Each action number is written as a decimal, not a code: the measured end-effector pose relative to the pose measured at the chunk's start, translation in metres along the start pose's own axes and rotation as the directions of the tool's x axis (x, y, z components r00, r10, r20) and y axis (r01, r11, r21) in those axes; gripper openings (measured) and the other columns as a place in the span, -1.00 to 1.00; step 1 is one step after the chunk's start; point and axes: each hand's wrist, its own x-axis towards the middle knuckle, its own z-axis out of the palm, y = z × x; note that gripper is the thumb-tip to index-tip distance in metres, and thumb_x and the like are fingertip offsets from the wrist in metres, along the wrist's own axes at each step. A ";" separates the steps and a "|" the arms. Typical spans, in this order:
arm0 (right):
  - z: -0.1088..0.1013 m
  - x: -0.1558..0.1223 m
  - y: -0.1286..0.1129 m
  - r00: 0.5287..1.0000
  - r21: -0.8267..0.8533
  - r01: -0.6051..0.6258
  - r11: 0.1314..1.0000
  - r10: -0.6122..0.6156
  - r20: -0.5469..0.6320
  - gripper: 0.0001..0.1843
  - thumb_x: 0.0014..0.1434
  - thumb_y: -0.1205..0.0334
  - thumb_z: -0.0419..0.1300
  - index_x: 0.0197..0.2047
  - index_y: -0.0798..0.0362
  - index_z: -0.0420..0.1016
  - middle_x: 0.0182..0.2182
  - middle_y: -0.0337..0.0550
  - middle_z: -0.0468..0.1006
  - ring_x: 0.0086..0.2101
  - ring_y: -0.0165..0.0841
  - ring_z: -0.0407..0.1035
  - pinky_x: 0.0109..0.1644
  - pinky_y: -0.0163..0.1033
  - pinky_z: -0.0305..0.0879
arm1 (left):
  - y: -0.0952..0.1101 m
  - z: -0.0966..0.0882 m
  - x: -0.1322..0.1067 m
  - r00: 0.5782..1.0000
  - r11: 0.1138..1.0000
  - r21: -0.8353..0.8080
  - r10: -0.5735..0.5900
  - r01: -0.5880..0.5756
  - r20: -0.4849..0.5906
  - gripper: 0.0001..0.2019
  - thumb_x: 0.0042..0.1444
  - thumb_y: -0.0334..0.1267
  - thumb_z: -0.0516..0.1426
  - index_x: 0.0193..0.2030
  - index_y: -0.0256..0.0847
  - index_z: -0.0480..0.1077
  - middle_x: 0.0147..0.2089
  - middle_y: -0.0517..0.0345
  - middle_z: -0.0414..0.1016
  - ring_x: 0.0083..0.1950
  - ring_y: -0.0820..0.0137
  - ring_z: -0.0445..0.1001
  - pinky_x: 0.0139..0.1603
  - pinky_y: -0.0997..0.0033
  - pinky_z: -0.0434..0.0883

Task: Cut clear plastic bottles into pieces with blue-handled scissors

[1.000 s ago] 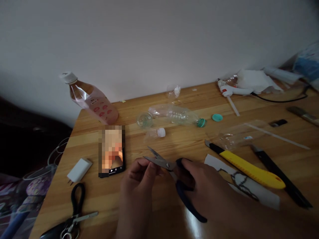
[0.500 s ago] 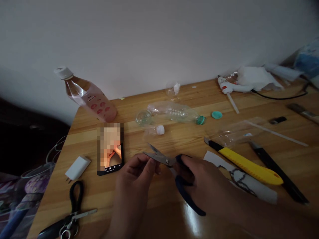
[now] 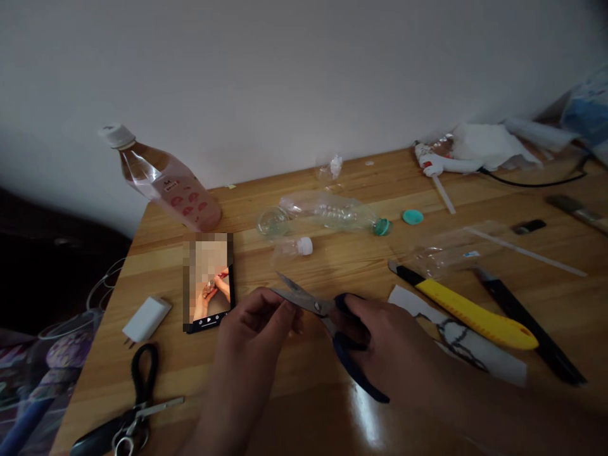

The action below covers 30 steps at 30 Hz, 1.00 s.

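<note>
Scissors (image 3: 313, 304) with dark blue handles hung just above the bench (image 3: 332, 263), right hand (image 3: 389, 345) clenched around the handles, left hand (image 3: 256, 329) pinching the slightly parted blades beside the phone (image 3: 208, 282).

The blue-handled steel scissors (image 3: 317, 306) in the right hand (image 3: 389, 354) appear to close slightly, blades narrowing by the left hand (image 3: 251, 335), as both hands edge toward the black smartphone (image 3: 208, 282), whose blurred on-screen video moves on.
</note>
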 end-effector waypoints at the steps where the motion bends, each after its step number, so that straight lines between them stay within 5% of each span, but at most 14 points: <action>1: 0.000 0.000 0.000 1.000 -0.006 0.004 1.000 -0.004 0.001 -0.88 0.10 0.32 0.19 -0.39 -0.03 0.30 -0.47 -0.24 0.52 -0.46 -0.33 0.36 -0.40 -0.23 0.17 | 0.001 0.000 0.000 1.000 1.000 0.017 0.001 -0.001 0.004 -0.84 0.10 -0.30 0.24 -0.49 -0.17 0.48 -0.53 0.27 0.49 -0.45 0.49 0.41 -0.37 0.55 0.35; 22: -0.005 -0.001 0.000 0.998 -0.049 0.051 0.997 -0.052 -0.022 -0.88 0.10 0.28 0.24 -0.38 -0.05 0.35 -0.51 -0.32 0.51 -0.51 -0.38 0.35 -0.46 -0.28 0.12 | 0.005 -0.022 0.012 0.971 0.987 0.160 -0.012 -0.028 0.240 -0.86 0.15 -0.31 0.21 -0.43 -0.10 0.53 -0.50 0.26 0.43 -0.42 0.45 0.36 -0.35 0.47 0.29; 30: -0.003 0.001 0.001 0.999 -0.025 0.035 0.999 -0.035 -0.008 -0.92 0.11 0.30 0.19 -0.37 -0.04 0.35 -0.47 -0.29 0.54 -0.47 -0.37 0.39 -0.42 -0.27 0.18 | 0.008 -0.025 0.016 0.967 0.977 0.208 -0.002 -0.053 0.253 -0.83 0.17 -0.27 0.20 -0.44 -0.08 0.55 -0.51 0.24 0.43 -0.42 0.43 0.37 -0.34 0.45 0.30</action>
